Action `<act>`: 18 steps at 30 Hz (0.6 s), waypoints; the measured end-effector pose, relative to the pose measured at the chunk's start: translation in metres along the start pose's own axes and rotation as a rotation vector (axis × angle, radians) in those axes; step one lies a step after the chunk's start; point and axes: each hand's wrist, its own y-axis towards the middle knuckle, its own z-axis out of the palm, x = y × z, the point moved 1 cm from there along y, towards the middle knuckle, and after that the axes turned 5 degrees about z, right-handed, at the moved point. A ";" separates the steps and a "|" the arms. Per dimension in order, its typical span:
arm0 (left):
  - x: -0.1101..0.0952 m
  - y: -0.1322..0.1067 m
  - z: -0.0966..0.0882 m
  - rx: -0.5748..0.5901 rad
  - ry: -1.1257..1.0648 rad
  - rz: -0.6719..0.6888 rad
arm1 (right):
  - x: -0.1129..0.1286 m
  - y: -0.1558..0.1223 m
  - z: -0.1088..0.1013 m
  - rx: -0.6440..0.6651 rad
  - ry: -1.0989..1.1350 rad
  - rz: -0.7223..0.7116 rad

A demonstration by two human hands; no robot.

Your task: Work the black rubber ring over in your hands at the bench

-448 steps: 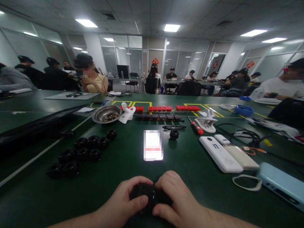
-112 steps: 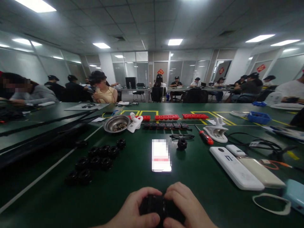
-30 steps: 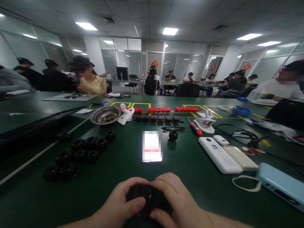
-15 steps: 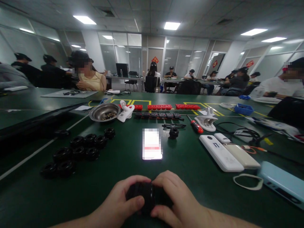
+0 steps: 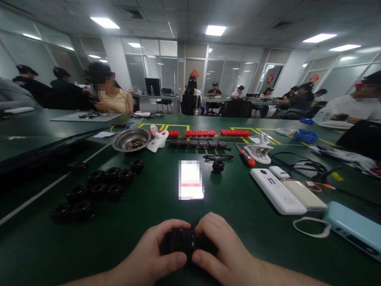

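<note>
Between my two hands, low in front of me, is a black round plastic fitting with a ribbed side and a glossy ring at its right end. My left hand wraps its left part, thumb in front and fingers over the top. On the right end, my right hand grips with thumb and fingertips. Several similar black fittings lie in a cluster to the left, and one more black fitting stands beyond the phone. The phone lies flat with its screen lit, just past my hands.
A metal bowl holds small brass-coloured pieces. Behind lie red trays and a row of black parts. To the right are a screwdriver, a white power bank, a light-blue device and cables. Other people sit around.
Both thumbs and the fitting have shifted slightly, with more of its ribbed side showing. Both hands keep their grip. The things on the table stay put.
</note>
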 end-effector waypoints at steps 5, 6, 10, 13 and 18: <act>-0.002 0.000 -0.001 0.007 -0.005 -0.020 | 0.004 -0.002 -0.002 -0.034 0.009 -0.136; -0.003 0.000 -0.001 0.002 0.000 -0.016 | 0.004 -0.002 -0.002 -0.038 0.011 -0.145; -0.005 -0.001 0.001 -0.042 -0.001 -0.016 | 0.003 -0.001 -0.001 -0.020 0.023 -0.034; -0.005 -0.001 0.002 -0.048 -0.008 -0.032 | 0.001 0.001 -0.001 -0.004 0.039 0.029; -0.004 0.000 0.001 -0.009 -0.015 -0.026 | 0.002 0.000 -0.001 0.015 0.008 -0.015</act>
